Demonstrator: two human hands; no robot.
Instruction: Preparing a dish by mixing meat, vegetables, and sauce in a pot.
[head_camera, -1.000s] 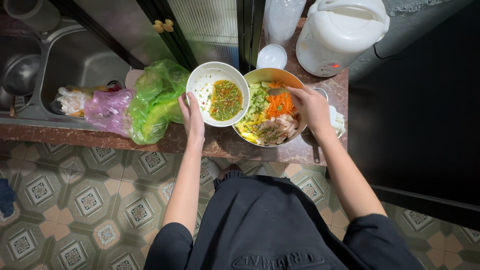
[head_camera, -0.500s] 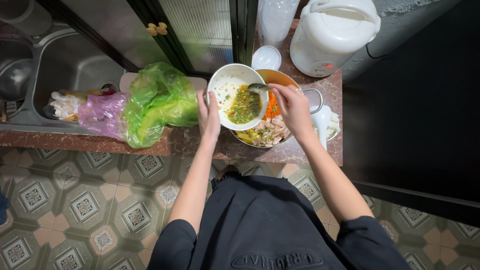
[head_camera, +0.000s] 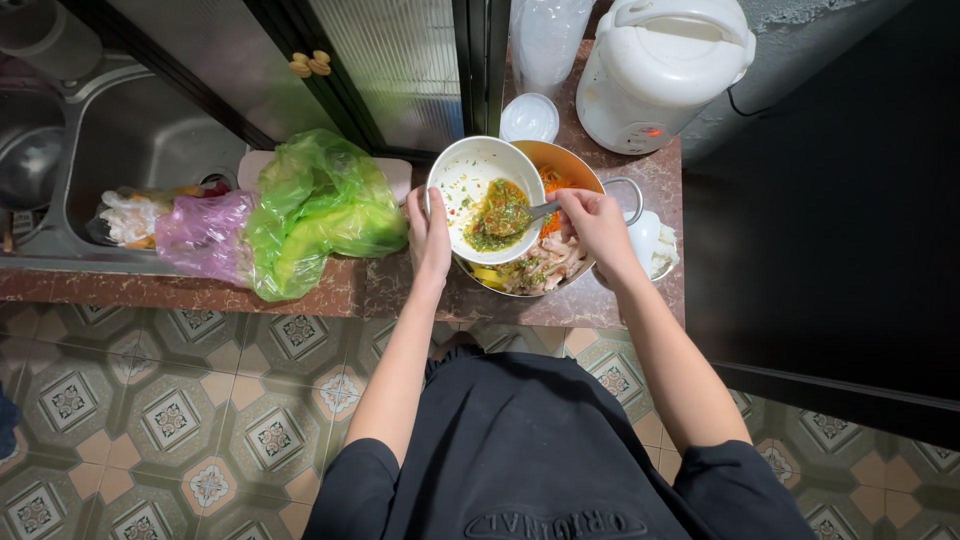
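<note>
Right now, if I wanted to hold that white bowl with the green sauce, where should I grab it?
Grab the white bowl by its bare left rim, where the left hand holds it. It is tipped over the metal bowl, and the spoon fills the right side.

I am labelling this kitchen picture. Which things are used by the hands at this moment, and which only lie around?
In use:
- left hand holding the white bowl of green sauce
- right hand holding the spoon in that sauce
- metal bowl of chopped food beneath

Lying about:
- green plastic bag
- pink plastic bag
- white rice cooker
- sink
</note>
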